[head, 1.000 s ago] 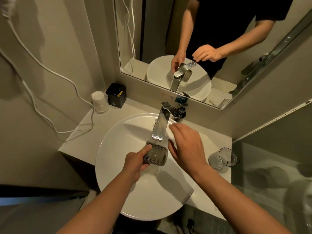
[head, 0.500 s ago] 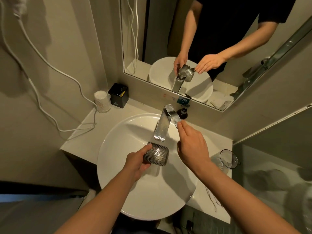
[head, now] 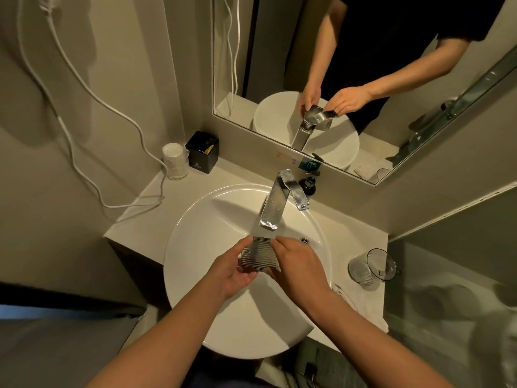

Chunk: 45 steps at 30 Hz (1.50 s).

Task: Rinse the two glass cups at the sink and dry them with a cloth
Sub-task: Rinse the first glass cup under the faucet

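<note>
A ribbed glass cup [head: 260,254] lies sideways over the white round sink [head: 195,247], just under the chrome tap [head: 272,211]. My left hand [head: 237,268] grips it from the left and below. My right hand [head: 296,264] holds its right side, fingers curled round the rim end. The tap's lever [head: 295,189] is swung to the right. I cannot make out running water. A second glass cup [head: 369,268] lies tilted on the counter at the right, on a white cloth [head: 361,298].
A mirror [head: 363,79] hangs behind the sink. A dark soap bottle [head: 309,184] stands behind the tap. At the back left are a black box [head: 202,152], a wrapped stack of paper cups [head: 174,161] and a white cable [head: 112,113] trailing over the counter.
My right hand left the tap lever and came down onto the ribbed cup. The lever now points right. My left hand kept holding the cup under the spout.
</note>
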Tool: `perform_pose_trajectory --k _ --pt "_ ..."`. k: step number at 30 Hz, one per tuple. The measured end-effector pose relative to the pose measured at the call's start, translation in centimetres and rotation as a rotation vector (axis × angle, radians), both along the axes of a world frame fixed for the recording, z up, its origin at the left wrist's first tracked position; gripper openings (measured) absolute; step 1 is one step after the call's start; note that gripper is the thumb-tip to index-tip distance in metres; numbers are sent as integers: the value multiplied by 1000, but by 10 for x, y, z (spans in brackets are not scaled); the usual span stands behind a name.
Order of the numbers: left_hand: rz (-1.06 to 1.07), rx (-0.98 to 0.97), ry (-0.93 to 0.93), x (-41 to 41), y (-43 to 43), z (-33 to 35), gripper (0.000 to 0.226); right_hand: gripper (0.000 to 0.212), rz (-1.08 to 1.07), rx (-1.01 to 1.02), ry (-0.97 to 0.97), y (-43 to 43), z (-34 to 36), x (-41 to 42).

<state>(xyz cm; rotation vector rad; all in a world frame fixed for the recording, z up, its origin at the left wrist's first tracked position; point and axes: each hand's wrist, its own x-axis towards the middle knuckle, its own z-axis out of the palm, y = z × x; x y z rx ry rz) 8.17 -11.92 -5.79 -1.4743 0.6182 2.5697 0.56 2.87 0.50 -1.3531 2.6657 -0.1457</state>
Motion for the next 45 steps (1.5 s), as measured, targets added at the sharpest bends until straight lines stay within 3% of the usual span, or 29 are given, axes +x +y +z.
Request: perform_pose_trajectory --k 8,11,13,15,18,23,28,32,36,45 --pt "-19 122 -10 5 3 -4 69 45 48 32 72 -5 2 -2" --pt "-25 60 2 7 5 1 61 46 29 26 43 1 0 0" --pt "-55 -102 -1 8 8 5 49 47 -20 23 -15 10 -3 1" --pt "-204 -403 -19 10 12 10 48 51 -119 -5 -163 24 -7 0" --pt "-540 -834 36 13 18 24 72 59 -295 -108 -421 47 1 -8" --pt "-856 -1226 312 4 37 54 94 68 -280 -146 -689 89 30 -25" --pt "-1027 -1387 568 -40 60 84 103 75 -388 -262 -595 126 47 -42" --pt "-1127 -1511 660 -94 80 101 107 77 -507 -366 -479 150 53 -67" --pt "-1227 -1604 745 -149 100 111 89 76 -598 -394 -441 168 50 -104" --pt "-1359 -1579 631 -211 124 57 79 73 -574 -169 -427 169 8 -159"
